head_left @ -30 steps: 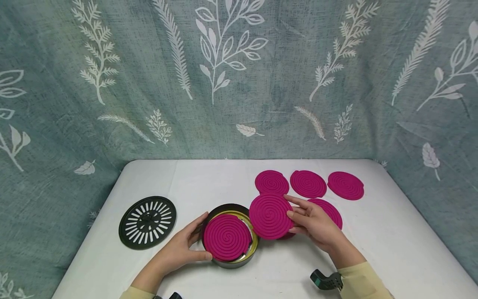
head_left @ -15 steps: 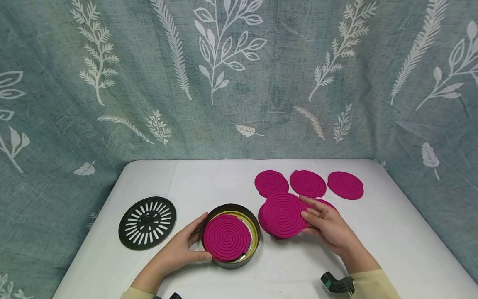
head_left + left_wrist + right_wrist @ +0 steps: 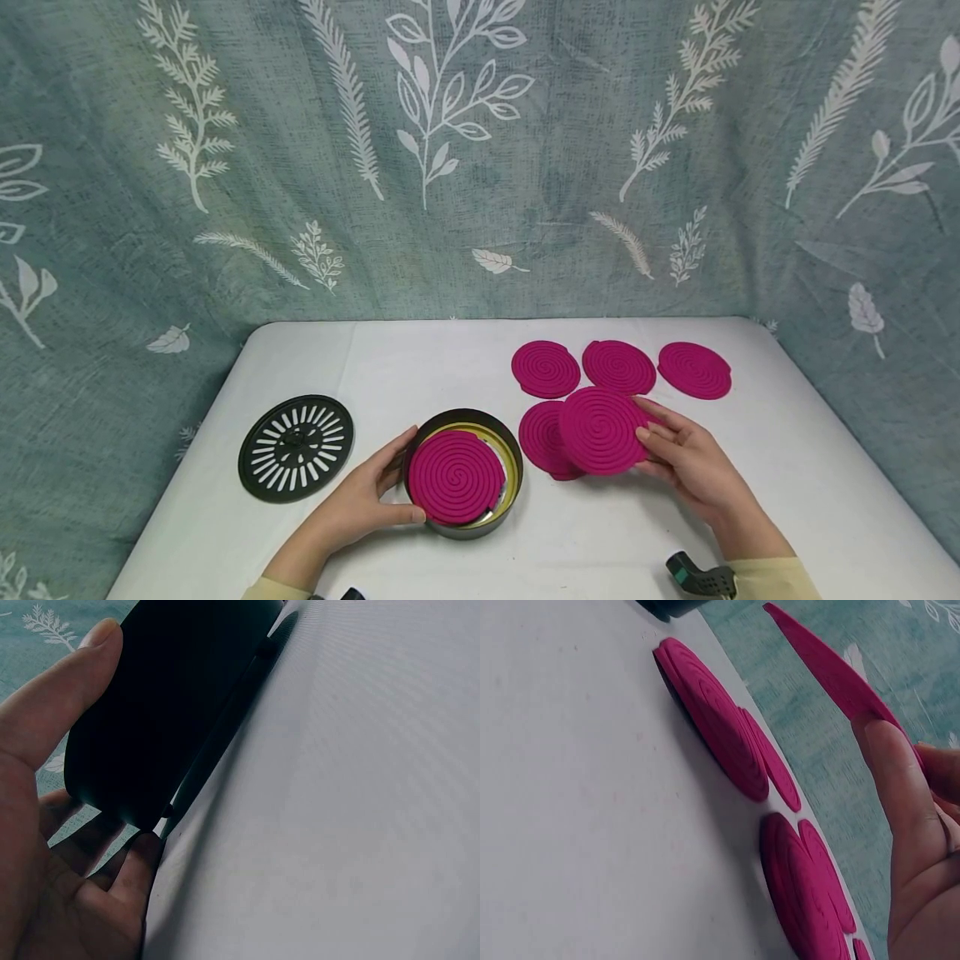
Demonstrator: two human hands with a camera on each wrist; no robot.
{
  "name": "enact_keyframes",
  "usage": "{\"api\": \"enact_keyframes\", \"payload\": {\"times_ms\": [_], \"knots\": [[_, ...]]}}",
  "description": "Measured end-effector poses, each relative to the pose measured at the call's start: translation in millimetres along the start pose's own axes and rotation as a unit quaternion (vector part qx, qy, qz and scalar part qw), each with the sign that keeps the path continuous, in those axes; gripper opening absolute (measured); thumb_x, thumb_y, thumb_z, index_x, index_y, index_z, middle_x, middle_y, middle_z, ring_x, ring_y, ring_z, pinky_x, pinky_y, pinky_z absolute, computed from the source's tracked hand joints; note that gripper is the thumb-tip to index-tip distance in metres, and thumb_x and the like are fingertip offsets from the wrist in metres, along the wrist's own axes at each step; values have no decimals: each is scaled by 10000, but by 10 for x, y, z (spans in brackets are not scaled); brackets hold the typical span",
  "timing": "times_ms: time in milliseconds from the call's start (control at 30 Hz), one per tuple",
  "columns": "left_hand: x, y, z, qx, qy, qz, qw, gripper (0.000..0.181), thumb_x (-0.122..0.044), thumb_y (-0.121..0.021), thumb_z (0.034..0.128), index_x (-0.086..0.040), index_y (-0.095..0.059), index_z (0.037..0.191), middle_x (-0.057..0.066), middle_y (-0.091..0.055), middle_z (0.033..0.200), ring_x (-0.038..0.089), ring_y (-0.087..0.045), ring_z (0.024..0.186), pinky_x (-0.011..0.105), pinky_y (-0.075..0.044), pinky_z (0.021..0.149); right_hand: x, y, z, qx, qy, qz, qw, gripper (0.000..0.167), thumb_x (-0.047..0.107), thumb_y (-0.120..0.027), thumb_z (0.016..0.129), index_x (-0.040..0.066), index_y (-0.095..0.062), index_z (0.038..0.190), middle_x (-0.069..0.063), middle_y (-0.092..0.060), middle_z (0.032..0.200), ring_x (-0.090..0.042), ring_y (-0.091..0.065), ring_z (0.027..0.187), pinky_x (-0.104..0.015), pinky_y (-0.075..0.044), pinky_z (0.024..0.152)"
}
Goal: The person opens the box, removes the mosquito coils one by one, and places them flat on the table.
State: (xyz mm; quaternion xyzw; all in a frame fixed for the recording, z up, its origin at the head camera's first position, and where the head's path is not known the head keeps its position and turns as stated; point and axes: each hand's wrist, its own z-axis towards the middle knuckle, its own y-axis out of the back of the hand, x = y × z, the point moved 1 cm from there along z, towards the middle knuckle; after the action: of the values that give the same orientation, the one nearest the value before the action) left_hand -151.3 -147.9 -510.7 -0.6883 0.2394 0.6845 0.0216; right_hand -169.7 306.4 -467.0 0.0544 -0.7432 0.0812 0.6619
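We see a leaf-patterned curtain (image 3: 480, 175) behind a white table (image 3: 420, 358). Right of centre, the right hand (image 3: 690, 462) pinches a round magenta coil (image 3: 600, 431), its face tilted toward us; from the right wrist, its edge slants down rightward. Lower centre, the left hand (image 3: 371, 496) grips a dark tin (image 3: 476, 532).

Head view: we look forward and down from above, well back, over table (image 3: 577, 546), left hand (image 3: 367, 500), right hand (image 3: 688, 465), curtain (image 3: 412, 279) beyond. Left wrist view: tilted, we sit low, close beside tin (image 3: 172, 697). Right wrist view: tilted, we look low across table, near raised disc (image 3: 832, 673), edge-on. Head and right wrist share raised disc; all three share curtain.
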Motion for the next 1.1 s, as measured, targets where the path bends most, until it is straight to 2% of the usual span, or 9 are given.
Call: {"api": "enact_keyframes", "payload": {"times_ms": [200, 367, 700, 833, 1100], "knots": [[-17, -13, 0, -85, 72, 51, 9999, 1110, -312, -945, 630, -309, -323, 1550, -44, -366, 1546, 120, -331, 1417, 171, -339, 1107, -23, 113, -52, -142, 113, 58, 9998, 664, 136, -599, 998, 30, -254, 1556, -103, -675, 1173, -193, -701, 949, -405, -603, 799], [-28, -20, -3, -142, 131, 130, 9997, 1145, -353, -954, 596, -308, -324, 1551, -50, -366, 1545, 123, -335, 1416, 174, -349, 1102, -47, 192, -90, -313, 160, 304, 9989, 685, 126, -600, 997, 20, -227, 1561, -63, -679, 1131, -143, -694, 910, -347, -621, 758], [-39, -22, -12, -167, 175, 148, 9996, 1147, -351, -952, 605, -289, -318, 1558, -65, -369, 1541, 110, -330, 1415, 177, -345, 1106, -89, 354, -166, -668, 225, 855, 9938, 620, 100, -603, 993, 127, -324, 1546, -69, -704, 1094, -142, -698, 863, -343, -627, 741], [-36, -24, -11, -142, 135, 120, 9997, 1140, -336, -951, 613, -283, -317, 1559, -61, -369, 1541, 108, -331, 1415, 173, -344, 1105, -97, 434, -204, -839, 235, 1062, 9905, 671, 86, -607, 988, 106, -267, 1567, -59, -711, 1089, -140, -700, 859, -355, -628, 735], [-31, -24, -11, -154, 118, 151, 9997, 1146, -342, -952, 607, -294, -315, 1558, -63, -370, 1540, 108, -333, 1414, 176, -345, 1105, -121, 614, -248, -1146, 228, 1358, 9838, 691, 91, -623, 978, 167, -273, 1568, -55, -721, 1083, -165, -713, 839, -318, -635, 700]]}}
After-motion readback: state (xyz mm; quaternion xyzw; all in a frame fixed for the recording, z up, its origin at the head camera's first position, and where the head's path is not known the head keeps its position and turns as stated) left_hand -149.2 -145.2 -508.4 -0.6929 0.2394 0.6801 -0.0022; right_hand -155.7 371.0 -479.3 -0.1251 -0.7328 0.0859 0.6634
